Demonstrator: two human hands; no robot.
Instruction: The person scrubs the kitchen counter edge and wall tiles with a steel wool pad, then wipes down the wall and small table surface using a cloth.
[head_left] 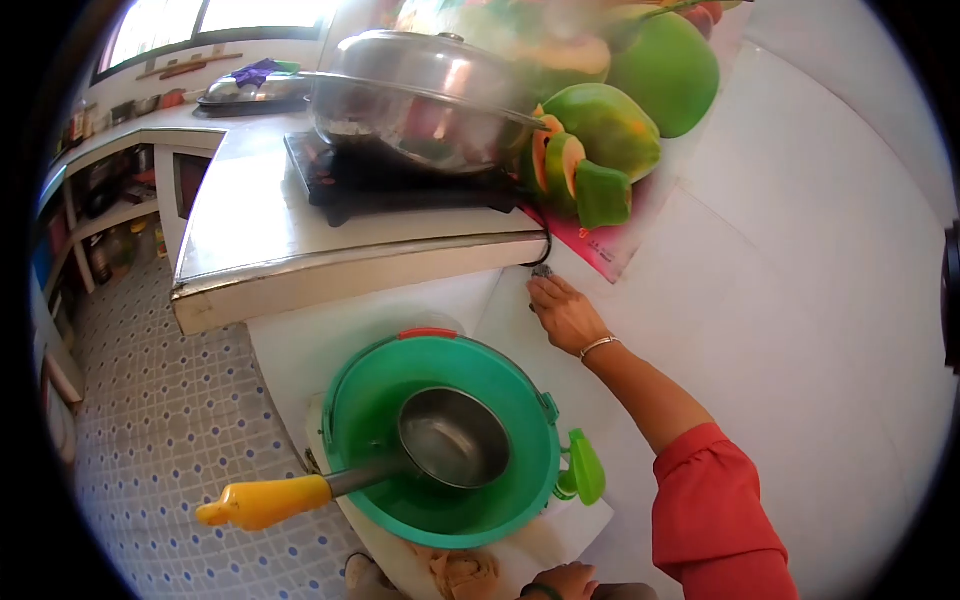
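My right hand (568, 312), with a bracelet at the wrist, reaches to the white wall just below the counter's corner. Its fingers are closed together around a small dark grey thing (541, 270), too small to make out. A black cord (547, 240) loops down from the counter edge beside it. My left hand (565, 580) lies at the bottom edge by my leg, holding nothing that I can see; its fingers are partly cut off. Between counter and legs stands a green bucket (345, 420) with a metal dipper (455, 437) across it, its yellow handle (270, 502) over the rim.
On the white counter (235, 240), a large lidded metal pot (420, 110) sits on a black cooktop (340, 185). A fruit poster (610, 265) covers the wall behind. A green spray-bottle head (585, 467) shows beside the bucket, a brown cloth (465, 573) below it.
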